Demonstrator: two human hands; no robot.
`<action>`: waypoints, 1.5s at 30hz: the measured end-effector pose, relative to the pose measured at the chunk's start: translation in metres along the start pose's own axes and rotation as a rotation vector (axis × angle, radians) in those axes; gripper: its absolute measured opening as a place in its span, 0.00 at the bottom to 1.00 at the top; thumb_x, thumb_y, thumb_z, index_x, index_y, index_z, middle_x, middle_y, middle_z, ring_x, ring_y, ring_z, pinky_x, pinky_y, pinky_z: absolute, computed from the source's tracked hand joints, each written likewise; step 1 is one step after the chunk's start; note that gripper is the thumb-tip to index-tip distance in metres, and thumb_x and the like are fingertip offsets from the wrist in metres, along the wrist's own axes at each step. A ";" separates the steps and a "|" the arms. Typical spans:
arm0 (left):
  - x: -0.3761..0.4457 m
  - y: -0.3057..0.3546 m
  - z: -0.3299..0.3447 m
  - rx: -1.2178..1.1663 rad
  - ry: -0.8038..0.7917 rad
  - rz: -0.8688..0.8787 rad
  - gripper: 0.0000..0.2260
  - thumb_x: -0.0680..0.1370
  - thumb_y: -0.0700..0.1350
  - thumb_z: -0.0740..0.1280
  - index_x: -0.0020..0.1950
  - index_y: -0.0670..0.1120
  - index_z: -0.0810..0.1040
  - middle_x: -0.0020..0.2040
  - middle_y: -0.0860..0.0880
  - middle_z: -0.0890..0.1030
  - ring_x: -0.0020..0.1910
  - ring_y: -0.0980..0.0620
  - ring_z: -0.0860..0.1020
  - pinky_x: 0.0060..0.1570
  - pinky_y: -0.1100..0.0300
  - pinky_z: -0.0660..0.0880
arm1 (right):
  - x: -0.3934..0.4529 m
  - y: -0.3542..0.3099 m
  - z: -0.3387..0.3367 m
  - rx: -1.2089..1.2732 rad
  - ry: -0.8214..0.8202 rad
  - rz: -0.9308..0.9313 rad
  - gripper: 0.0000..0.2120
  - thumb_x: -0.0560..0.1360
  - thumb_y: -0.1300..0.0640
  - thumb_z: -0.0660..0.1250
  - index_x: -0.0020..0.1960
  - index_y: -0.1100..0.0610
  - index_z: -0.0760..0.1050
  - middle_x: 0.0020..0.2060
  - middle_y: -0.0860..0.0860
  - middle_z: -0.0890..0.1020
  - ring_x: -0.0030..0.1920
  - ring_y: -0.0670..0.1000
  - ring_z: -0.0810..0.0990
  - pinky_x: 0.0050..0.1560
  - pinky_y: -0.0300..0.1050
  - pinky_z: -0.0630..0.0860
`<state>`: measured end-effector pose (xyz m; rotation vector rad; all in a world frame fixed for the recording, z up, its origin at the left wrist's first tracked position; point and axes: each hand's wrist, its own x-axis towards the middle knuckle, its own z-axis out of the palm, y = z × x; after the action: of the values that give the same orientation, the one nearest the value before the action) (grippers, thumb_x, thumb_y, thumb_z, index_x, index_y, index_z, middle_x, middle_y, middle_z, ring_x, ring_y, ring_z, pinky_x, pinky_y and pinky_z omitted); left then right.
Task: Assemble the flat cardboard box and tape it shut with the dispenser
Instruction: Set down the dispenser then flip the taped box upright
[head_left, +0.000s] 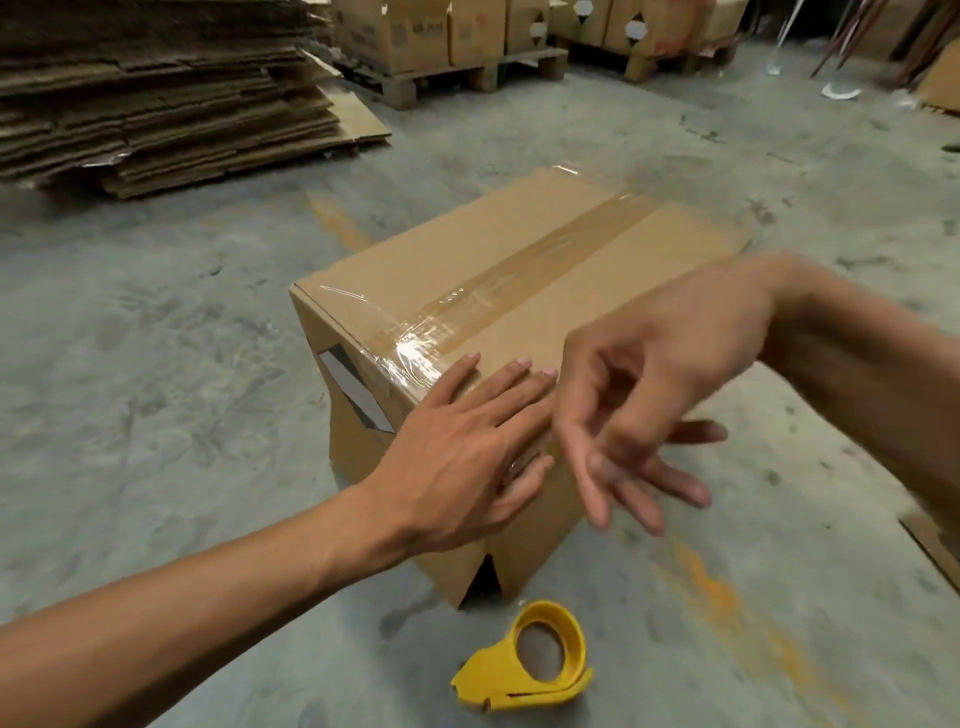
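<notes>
cardboard box (519, 270) stands assembled, tape strip (524, 265) along top seam; left hand (467, 441) fingers flat smoothing near end, right hand (660, 384) loose, splayed, holding nothing; dispenser (530, 660) down on floor (156, 415), nearly done

Single head-worn, wide-angle view, which looked forward and steeply down from close above the cardboard box (519, 291) on the floor (156, 364); both forearms entered from the near edge.
</notes>
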<state>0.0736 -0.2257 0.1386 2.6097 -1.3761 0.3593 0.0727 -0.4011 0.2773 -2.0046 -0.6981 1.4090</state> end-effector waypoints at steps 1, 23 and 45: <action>-0.003 -0.001 0.000 0.024 -0.010 -0.022 0.25 0.79 0.57 0.55 0.74 0.50 0.68 0.75 0.48 0.69 0.76 0.48 0.62 0.73 0.41 0.58 | -0.012 0.000 -0.016 0.116 0.297 -0.043 0.12 0.72 0.58 0.71 0.44 0.68 0.82 0.36 0.68 0.83 0.28 0.61 0.80 0.31 0.58 0.80; -0.111 -0.174 -0.023 -0.436 0.253 -0.698 0.23 0.77 0.65 0.58 0.68 0.78 0.54 0.75 0.63 0.57 0.73 0.65 0.57 0.72 0.63 0.58 | 0.030 0.149 -0.143 -0.026 1.223 0.536 0.48 0.68 0.23 0.55 0.80 0.49 0.51 0.77 0.64 0.56 0.73 0.67 0.61 0.72 0.60 0.58; -0.070 -0.211 -0.078 -0.553 0.059 -1.198 0.14 0.75 0.58 0.69 0.47 0.48 0.76 0.44 0.47 0.81 0.41 0.49 0.79 0.39 0.57 0.75 | 0.058 0.109 -0.116 0.283 1.248 0.257 0.45 0.74 0.38 0.67 0.80 0.48 0.45 0.75 0.56 0.65 0.51 0.54 0.71 0.49 0.48 0.69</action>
<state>0.1993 -0.0322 0.1853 2.3661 0.2408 -0.1187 0.2095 -0.4548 0.1928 -2.2495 0.3045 0.1328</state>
